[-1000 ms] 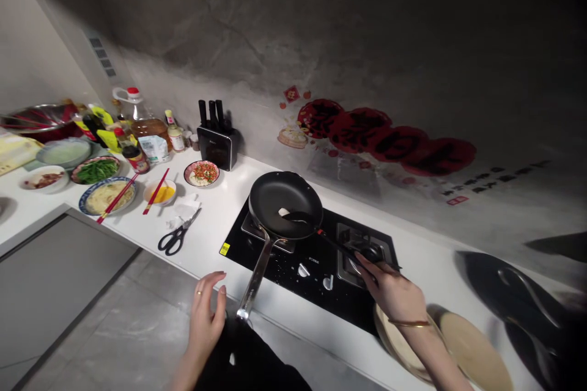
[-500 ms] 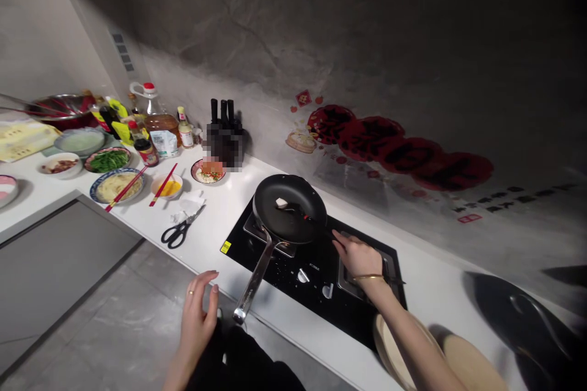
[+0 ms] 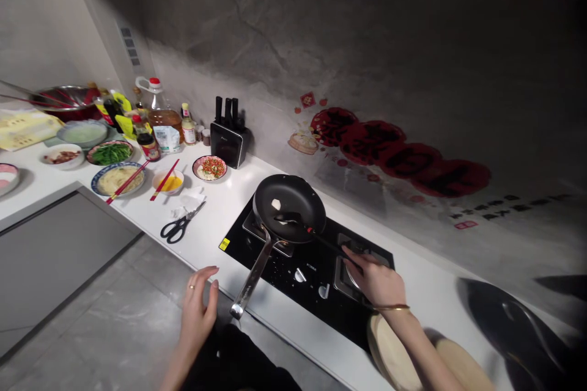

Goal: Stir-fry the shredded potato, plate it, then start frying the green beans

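Note:
A black frying pan [image 3: 298, 195] sits on the left burner of the black gas hob [image 3: 284, 278], its steel handle pointing toward me. My right hand [image 3: 378, 284] is closed round the handle of a black spatula [image 3: 293, 219], whose blade rests inside the pan. One small white piece [image 3: 276, 204] lies in the pan, and a bit of white shows by the blade. Left of the pan handle, my left hand [image 3: 199, 302] hangs in front of the counter edge with fingers apart, holding nothing.
Black scissors [image 3: 181, 226] lie left of the hob. Beyond them stand a bowl of yellow egg [image 3: 172, 182], a plate of chopped red topping [image 3: 210, 167], greens [image 3: 110, 153], a knife block [image 3: 229, 142] and an oil jug [image 3: 162, 119]. Round wooden boards [image 3: 394, 351] are at right.
My right hand has drawn back toward the lower right. The spatula blade has moved toward the near part of the pan, and the white piece has shifted slightly left. My left hand stays nearly still.

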Demonstrator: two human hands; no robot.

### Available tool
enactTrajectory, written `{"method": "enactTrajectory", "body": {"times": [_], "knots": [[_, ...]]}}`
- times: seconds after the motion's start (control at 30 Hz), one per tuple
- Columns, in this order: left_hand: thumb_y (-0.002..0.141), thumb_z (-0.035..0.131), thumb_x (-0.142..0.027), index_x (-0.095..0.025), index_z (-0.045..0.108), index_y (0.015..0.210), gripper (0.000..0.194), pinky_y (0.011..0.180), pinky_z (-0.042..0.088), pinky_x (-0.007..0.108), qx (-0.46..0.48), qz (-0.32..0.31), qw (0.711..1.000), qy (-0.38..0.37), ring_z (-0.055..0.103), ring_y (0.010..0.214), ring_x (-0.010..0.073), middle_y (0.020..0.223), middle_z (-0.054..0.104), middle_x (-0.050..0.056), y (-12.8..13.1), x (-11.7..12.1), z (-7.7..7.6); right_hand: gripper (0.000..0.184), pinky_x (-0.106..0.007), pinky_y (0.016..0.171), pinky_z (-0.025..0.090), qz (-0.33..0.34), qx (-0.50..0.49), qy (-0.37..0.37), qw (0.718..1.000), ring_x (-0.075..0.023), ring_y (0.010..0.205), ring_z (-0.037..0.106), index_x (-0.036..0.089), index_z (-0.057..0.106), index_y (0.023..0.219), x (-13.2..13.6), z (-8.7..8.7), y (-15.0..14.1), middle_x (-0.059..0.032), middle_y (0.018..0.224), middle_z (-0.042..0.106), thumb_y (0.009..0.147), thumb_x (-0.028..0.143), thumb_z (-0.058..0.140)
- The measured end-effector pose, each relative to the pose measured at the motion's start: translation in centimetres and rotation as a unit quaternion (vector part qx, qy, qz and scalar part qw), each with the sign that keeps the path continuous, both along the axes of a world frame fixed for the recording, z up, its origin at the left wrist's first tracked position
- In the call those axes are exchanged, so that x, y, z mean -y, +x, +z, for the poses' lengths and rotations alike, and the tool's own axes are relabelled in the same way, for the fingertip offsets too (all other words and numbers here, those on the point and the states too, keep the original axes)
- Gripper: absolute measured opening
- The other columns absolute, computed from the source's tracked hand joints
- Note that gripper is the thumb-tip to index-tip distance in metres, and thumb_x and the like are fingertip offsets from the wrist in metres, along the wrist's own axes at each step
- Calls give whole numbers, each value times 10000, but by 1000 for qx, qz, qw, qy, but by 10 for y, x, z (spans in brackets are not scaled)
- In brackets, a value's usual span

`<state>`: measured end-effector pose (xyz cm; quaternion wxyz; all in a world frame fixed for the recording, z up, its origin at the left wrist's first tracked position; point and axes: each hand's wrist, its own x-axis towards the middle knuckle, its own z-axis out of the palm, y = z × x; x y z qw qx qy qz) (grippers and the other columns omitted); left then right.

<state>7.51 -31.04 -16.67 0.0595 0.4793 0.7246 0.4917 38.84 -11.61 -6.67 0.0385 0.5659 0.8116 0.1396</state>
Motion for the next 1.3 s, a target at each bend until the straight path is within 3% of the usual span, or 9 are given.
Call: {"method": "enactTrajectory", "body": {"times": [0.3, 0.6, 0.73, 0.87, 1.1, 1.3], "knots": [[869, 446, -250, -216, 564, 1011, 188, 825, 471, 364, -13, -11, 1000, -1, 575, 956, 212, 982, 621, 75, 3, 2, 2, 345, -221, 460, 309, 10, 6, -9, 1000, -156, 660, 618, 296, 615, 1191, -33, -12, -40, -59, 803, 658, 901, 323, 430], [865, 453, -260, -211, 564, 999, 181, 803, 475, 354, -22, 10, 1000, 9, 583, 933, 213, 969, 626, 72, 2, 4, 2, 330, -246, 523, 435, -34, 32, -45, 998, -185, 696, 663, 339, 625, 1165, -8, 12, 19, -38, 928, 703, 870, 363, 479], [866, 453, -234, -211, 555, 1016, 182, 805, 469, 348, -30, -1, 999, 15, 576, 934, 208, 971, 618, 71, 4, 2, 4, 325, -237, 522, 441, -28, 29, -47, 998, -170, 677, 661, 385, 623, 1152, 1, 13, 31, -14, 988, 699, 843, 386, 523], [872, 446, -228, -208, 552, 1017, 181, 806, 468, 351, -34, 4, 999, 13, 573, 941, 209, 970, 618, 70, 5, 5, 4, 318, -221, 491, 397, -13, 24, -38, 999, -162, 669, 654, 359, 626, 1156, -1, 5, 12, -32, 912, 700, 862, 351, 504], [872, 451, -245, -202, 554, 1022, 187, 810, 470, 351, -49, 23, 998, 8, 579, 950, 210, 972, 624, 75, 1, 17, 1, 355, -230, 450, 327, -29, 12, -17, 999, -169, 643, 641, 299, 595, 1213, -32, -12, -36, -61, 830, 671, 907, 348, 423], [866, 452, -257, -203, 562, 1019, 195, 826, 466, 359, -50, 43, 998, 5, 587, 951, 214, 977, 630, 78, -4, 25, -9, 350, -248, 517, 406, -25, 18, -54, 998, -188, 700, 659, 317, 598, 1205, -33, 2, -29, -51, 863, 692, 897, 347, 433]]}}
